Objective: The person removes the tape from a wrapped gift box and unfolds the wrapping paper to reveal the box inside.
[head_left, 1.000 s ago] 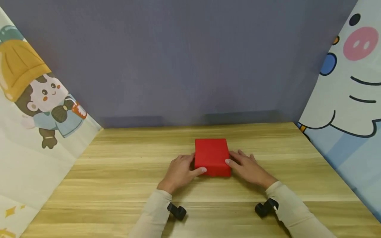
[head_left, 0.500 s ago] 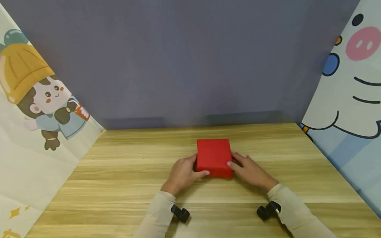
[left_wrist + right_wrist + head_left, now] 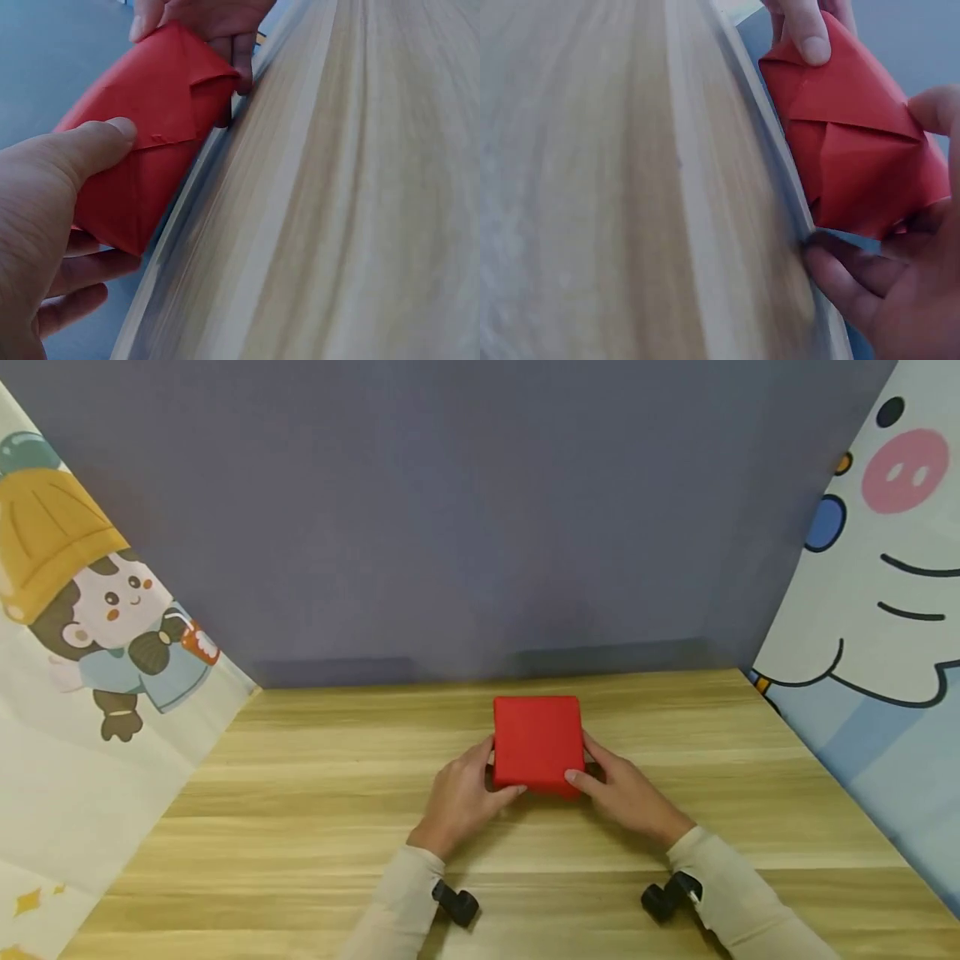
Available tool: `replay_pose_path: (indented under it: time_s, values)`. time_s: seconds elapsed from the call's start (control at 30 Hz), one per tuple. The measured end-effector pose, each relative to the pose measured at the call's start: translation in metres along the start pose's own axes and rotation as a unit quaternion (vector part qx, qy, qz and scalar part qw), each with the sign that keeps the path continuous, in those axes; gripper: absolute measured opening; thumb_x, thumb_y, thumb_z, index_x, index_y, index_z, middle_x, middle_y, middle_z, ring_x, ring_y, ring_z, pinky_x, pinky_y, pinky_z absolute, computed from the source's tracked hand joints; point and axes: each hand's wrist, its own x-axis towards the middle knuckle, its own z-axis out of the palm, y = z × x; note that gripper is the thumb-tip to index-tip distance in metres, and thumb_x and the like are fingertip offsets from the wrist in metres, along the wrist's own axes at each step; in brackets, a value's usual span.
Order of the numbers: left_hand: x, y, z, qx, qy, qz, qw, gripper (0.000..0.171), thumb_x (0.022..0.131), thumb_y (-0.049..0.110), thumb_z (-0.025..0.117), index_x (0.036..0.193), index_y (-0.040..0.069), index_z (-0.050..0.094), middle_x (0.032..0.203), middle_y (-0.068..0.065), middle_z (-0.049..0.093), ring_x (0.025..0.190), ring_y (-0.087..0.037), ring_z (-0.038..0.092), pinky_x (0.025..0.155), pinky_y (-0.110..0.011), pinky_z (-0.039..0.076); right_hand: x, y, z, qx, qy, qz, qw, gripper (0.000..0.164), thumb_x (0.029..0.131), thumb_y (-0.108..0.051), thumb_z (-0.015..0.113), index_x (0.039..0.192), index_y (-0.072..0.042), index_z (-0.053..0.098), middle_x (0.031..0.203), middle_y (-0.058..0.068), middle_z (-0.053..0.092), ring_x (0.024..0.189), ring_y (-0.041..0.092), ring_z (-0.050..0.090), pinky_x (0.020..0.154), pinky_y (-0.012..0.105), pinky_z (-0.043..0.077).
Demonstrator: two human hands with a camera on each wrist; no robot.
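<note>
A red paper-wrapped box is held between both hands over the middle of the table. My left hand grips its left side, with the thumb on the near face and fingers bent under the lower edge. On the opposite side, my right hand grips the near right corner, thumb over the top edge. Folded paper flaps show on the near face of the red box in the left wrist view. In the right wrist view, the fingers of the right hand curl below the box.
The wood-grain table runs back to a dark grey panel. Cartoon-printed sheets stand at the left and right. A small black device sits on each wrist, the left one and the right one.
Both hands have raised the box a little, and its far edge has tipped up and away. Each hand has kept its hold. The view has shifted slightly.
</note>
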Motion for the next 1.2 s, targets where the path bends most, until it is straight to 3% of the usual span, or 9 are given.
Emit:
replay_pose_path:
  time_s: [0.17,0.23,0.47,0.8,0.93,1.03,1.1,1.17,1.2]
  values:
    - [0.001,0.002,-0.002,-0.003,0.02,0.009,0.9998,0.082,0.081,0.045,0.082,0.145,0.007,0.049,0.127,-0.006,0.066,0.098,-0.015,0.068,0.085,-0.037,0.055,0.001,0.001,0.001,0.082,-0.021,-0.002,0.996,0.092,0.095,-0.033,0.071,0.162,-0.019,0.01,0.159,0.014,0.031,0.116,0.027,0.061,0.091,0.026,0.051]
    - [0.001,0.002,-0.002,-0.004,0.023,0.01,0.9997,0.082,0.082,0.045,0.082,0.146,0.007,0.048,0.129,-0.006,0.065,0.097,-0.014,0.069,0.085,-0.037,0.056,0.002,0.002,0.003,0.115,-0.022,-0.006,0.993,0.095,0.094,-0.028,0.073,0.162,-0.019,0.008,0.161,0.014,0.027,0.122,0.031,0.058,0.093,0.025,0.05]
    - [0.001,0.0,0.001,-0.02,0.017,0.012,0.9996,0.083,0.084,0.043,0.081,0.15,0.009,0.043,0.135,-0.006,0.061,0.105,-0.015,0.066,0.088,-0.037,0.055,0.005,0.003,0.008,0.19,0.003,-0.023,0.982,0.095,0.091,-0.013,0.076,0.162,-0.012,0.012,0.148,0.022,0.041,0.126,0.039,0.053,0.092,0.029,0.052]
    - [-0.002,-0.002,-0.002,-0.017,-0.005,-0.014,0.9997,0.091,0.083,0.055,0.077,0.155,0.015,0.038,0.141,-0.005,0.058,0.122,-0.019,0.06,0.094,-0.041,0.052,0.006,0.006,0.01,0.182,0.013,-0.023,0.983,0.096,0.09,-0.013,0.077,0.161,-0.009,0.013,0.144,0.023,0.043,0.118,0.035,0.059,0.088,0.028,0.054]
    - [-0.001,-0.002,-0.003,-0.048,-0.013,-0.028,0.9984,0.091,0.084,0.055,0.077,0.157,0.023,0.034,0.142,-0.001,0.057,0.114,-0.016,0.063,0.091,-0.04,0.053,0.006,0.004,0.008,0.157,0.022,-0.022,0.987,0.099,0.089,-0.018,0.079,0.161,-0.007,0.011,0.146,0.023,0.041,0.12,0.035,0.058,0.088,0.029,0.054]
    - [0.001,-0.001,-0.001,-0.161,-0.034,-0.052,0.985,0.087,0.085,0.041,0.081,0.157,0.032,0.033,0.141,0.002,0.057,0.097,-0.014,0.068,0.081,-0.037,0.056,0.005,0.004,0.008,0.145,0.029,-0.014,0.989,0.103,0.086,-0.021,0.081,0.161,-0.009,0.012,0.148,0.021,0.041,0.121,0.035,0.057,0.088,0.03,0.054]
    - [0.001,0.0,0.0,-0.262,-0.054,-0.082,0.96,0.086,0.086,0.029,0.081,0.156,0.035,0.033,0.143,0.002,0.054,0.087,-0.018,0.07,0.072,-0.037,0.058,0.004,0.004,0.008,0.144,0.03,-0.011,0.989,0.104,0.085,-0.021,0.082,0.161,-0.011,0.012,0.148,0.021,0.04,0.122,0.035,0.057,0.088,0.03,0.054]
    - [0.0,0.002,0.002,-0.35,-0.064,-0.122,0.9265,0.083,0.088,0.022,0.08,0.156,0.034,0.035,0.145,0.0,0.051,0.077,-0.024,0.071,0.064,-0.038,0.059,0.004,0.004,0.009,0.146,0.031,-0.01,0.989,0.105,0.085,-0.02,0.083,0.161,-0.012,0.012,0.149,0.021,0.039,0.123,0.036,0.056,0.088,0.03,0.055]
    - [0.0,0.003,0.002,-0.379,-0.064,-0.138,0.913,0.081,0.089,0.021,0.079,0.156,0.032,0.035,0.148,-0.001,0.048,0.081,-0.026,0.072,0.066,-0.039,0.059,0.003,0.004,0.009,0.149,0.03,-0.012,0.988,0.105,0.085,-0.02,0.083,0.161,-0.011,0.012,0.15,0.022,0.039,0.123,0.037,0.056,0.088,0.03,0.055]
